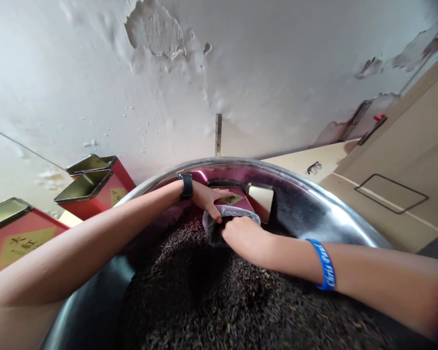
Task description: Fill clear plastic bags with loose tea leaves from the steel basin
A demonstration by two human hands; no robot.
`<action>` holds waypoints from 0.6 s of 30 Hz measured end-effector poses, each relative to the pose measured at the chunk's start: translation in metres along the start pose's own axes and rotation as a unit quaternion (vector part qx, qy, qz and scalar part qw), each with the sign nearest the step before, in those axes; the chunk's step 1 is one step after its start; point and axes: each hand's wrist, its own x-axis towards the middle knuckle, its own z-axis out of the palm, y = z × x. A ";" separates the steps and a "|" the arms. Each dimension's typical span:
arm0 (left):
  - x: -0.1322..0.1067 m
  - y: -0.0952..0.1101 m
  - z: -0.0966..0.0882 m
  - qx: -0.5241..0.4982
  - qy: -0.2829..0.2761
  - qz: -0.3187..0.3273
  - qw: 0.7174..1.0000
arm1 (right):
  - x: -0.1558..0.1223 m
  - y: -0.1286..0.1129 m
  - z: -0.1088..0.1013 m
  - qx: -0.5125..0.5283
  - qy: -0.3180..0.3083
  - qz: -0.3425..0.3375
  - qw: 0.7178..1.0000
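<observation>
My left hand point(206, 199), with a black watch on the wrist, and my right hand point(243, 238), with a blue wristband, meet above a wide stainless steel basin point(263, 167). Both hands grip the rim of a clear plastic bag point(213, 224) that holds dark contents. Below them lies a large heap of dark loose tea leaves point(219, 301) filling the basin. Just past my left fingers, a red tin with a yellow label point(231, 200) stands at the far side of the basin, partly hidden by my hands.
Open red tins with yellow labels point(95, 194) stand beyond the basin on the left, with a larger one point(16, 238) nearer. A peeling white wall point(153, 87) rises behind. To the right are a pair of glasses point(314, 168) and a beige surface point(390, 194).
</observation>
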 end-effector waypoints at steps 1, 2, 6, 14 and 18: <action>0.000 0.001 0.001 0.005 0.001 -0.002 1.000 | -0.005 -0.004 -0.005 0.008 0.021 -0.023 0.999; 0.000 0.002 0.002 0.009 0.005 -0.003 1.000 | -0.011 -0.009 -0.010 0.023 0.044 -0.057 0.997; -0.001 0.003 0.004 0.015 0.020 -0.004 1.000 | -0.028 -0.026 -0.016 0.122 0.031 -0.222 0.967; 0.000 0.004 0.005 0.010 0.039 -0.014 0.999 | -0.017 -0.025 -0.001 0.092 -0.081 -0.268 0.956; 0.000 0.005 0.005 0.002 0.034 -0.013 0.999 | -0.015 -0.015 -0.016 0.069 -0.142 -0.243 0.957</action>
